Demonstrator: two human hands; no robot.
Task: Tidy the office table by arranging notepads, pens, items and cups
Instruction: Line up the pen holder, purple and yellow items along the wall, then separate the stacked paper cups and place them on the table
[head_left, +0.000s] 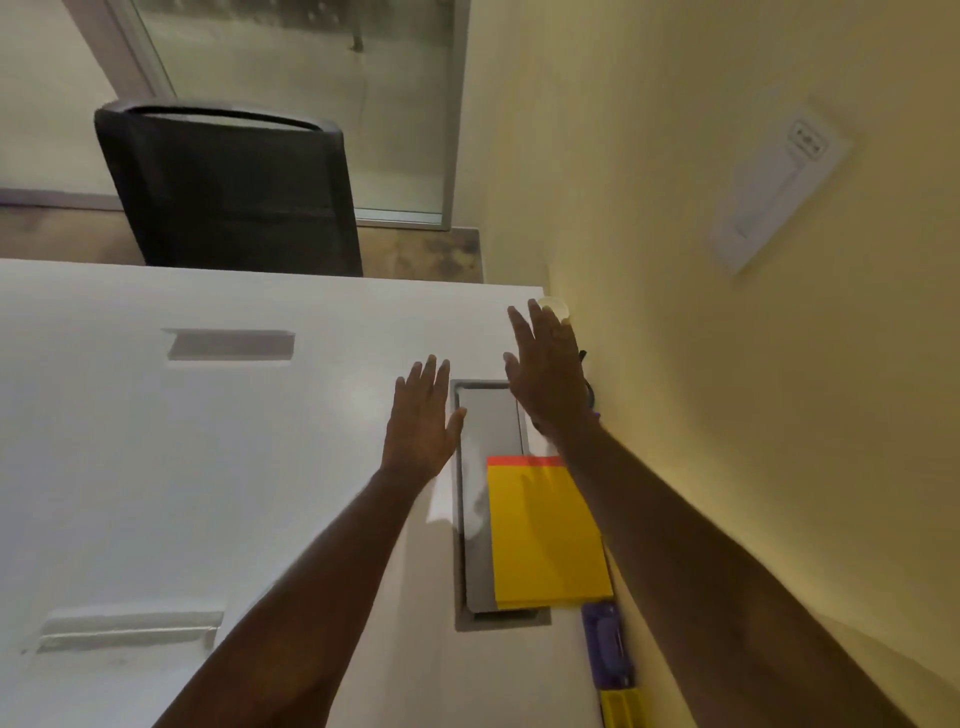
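My white bench fills the lower left and centre of the frame, with a yellowish wall along its right side. A black office chair stands beyond the far edge, upper left. Set into the bench right of centre is a grey cable hatch. A yellow notepad with a red top strip lies over the right part of that hatch, near the wall. Both my hands are released, fingers straight and grasping nothing: my left hand is spread just left of the hatch's top end, my right hand above the notepad, close to the wall. A purple item and a smaller yellow one lie against the wall at lower right; I cannot tell what they are. A pale cup rim shows just beyond my right fingertips.
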